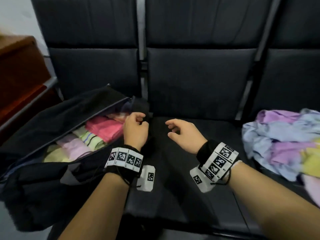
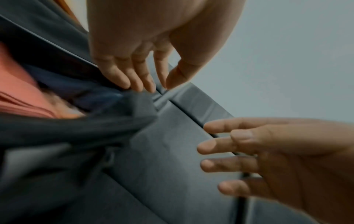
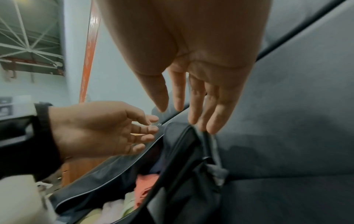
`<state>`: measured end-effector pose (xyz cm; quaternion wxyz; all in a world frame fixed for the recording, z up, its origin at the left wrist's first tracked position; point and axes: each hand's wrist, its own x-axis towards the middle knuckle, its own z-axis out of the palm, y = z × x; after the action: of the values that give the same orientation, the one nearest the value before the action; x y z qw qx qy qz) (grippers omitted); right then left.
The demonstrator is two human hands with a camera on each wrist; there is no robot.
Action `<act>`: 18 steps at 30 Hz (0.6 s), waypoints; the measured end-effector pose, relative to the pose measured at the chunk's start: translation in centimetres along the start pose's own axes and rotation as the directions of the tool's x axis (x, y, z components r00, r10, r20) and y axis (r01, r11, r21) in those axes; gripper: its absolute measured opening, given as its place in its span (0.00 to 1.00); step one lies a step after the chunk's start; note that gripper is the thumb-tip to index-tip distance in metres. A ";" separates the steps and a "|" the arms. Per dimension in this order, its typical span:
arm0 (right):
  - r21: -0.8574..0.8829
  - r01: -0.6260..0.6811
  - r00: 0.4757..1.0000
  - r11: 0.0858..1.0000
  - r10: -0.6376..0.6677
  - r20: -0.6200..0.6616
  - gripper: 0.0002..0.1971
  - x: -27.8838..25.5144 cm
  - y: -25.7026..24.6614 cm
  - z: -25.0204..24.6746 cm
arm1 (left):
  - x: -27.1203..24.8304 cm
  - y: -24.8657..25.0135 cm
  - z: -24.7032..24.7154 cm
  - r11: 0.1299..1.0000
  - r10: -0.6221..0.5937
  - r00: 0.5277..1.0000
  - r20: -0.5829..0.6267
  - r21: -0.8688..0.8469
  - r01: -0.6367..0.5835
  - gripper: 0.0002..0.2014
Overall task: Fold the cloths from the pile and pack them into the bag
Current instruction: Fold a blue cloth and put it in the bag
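In the head view, a black soft fabric bag [image 1: 52,118] is lying unzipped on the dark padded bench seat [image 1: 199,84], taking up the eight o'clock part of the picture. Folded cloths are sitting side by side in its opening: a pink folded cloth [image 1: 105,129], a green striped folded cloth [image 1: 90,137], a pale lilac folded cloth [image 1: 74,146] and a yellowish one at the near end. The left hand [image 1: 136,130] is hovering at the bag's three o'clock end, fingers bent loosely over the black fabric; whether they are touching it I cannot tell from here. The right hand [image 1: 183,134] is hanging over the bare seat just beside it, fingers relaxed and slightly parted, holding nothing. At three o'clock, well apart from the bag, a loose pile of lilac, pale blue and yellow cloths [image 1: 284,142] is lying crumpled on the next seat. A brown wooden cabinet [image 1: 19,70] is standing at nine o'clock.

In the left wrist view, the left hand [image 2: 153,45] is reaching down from twelve o'clock, its fingertips [image 2: 138,84] close together at the bag's dark edge [image 2: 95,125], gripping nothing. The right hand [image 2: 268,159] is coming in at four o'clock, fingers spread.

In the right wrist view, the right hand [image 3: 191,60] is hanging with straight fingers just above the bag's end [image 3: 182,151]. The left hand [image 3: 99,128] is sitting at nine o'clock, loosely curled.
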<state>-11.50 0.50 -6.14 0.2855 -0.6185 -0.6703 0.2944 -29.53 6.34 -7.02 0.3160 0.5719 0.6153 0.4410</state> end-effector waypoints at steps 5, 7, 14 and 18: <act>-0.052 -0.164 0.972 0.985 0.153 -0.177 0.22 -9.2 8.6 -8.4 | -8.5 5.2 11.5 0.985 0.072 0.925 0.374 0.121 -0.126 0.11; -0.046 -0.242 0.945 0.969 0.225 -0.238 0.22 -12.8 12.6 -11.1 | -11.5 6.3 16.4 0.976 0.068 0.872 0.485 0.151 -0.160 0.11; 0.078 -0.396 0.850 0.915 0.397 -0.347 0.23 -21.0 24.8 -17.2 | -18.2 8.1 29.8 0.971 0.011 0.766 0.643 0.175 -0.161 0.12; 0.051 -0.392 0.844 0.918 0.382 -0.376 0.23 -20.4 29.2 -19.5 | -18.7 7.8 34.5 0.968 -0.029 0.729 0.684 0.202 -0.151 0.17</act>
<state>23.83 -17.24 -15.45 0.3354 -0.7898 -0.4680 0.2114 7.32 -6.16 -16.29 0.4321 0.7478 0.4865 0.1319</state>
